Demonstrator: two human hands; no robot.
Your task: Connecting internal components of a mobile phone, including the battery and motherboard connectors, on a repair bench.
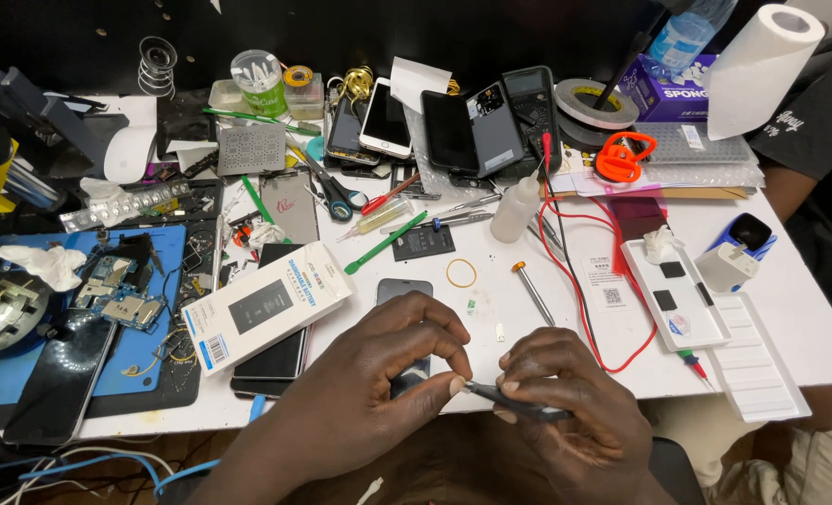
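Note:
My left hand (378, 374) curls over a dark phone (403, 292) lying face down near the table's front edge, and its thumb and forefinger pinch the tip of a thin dark tool (514, 403). The tool's other end lies in my right hand (565, 402), gripped between the fingers. Both hands meet just past the front edge of the white table (500, 309). Most of the phone is hidden under my left hand.
A white battery box (266, 304) lies left of the hands over another dark phone. A screwdriver (532, 290), rubber band (462, 272), small white bottle (515, 210) and red test leads (584, 281) lie beyond. A blue mat with circuit boards (121, 295) sits left. A person sits at right.

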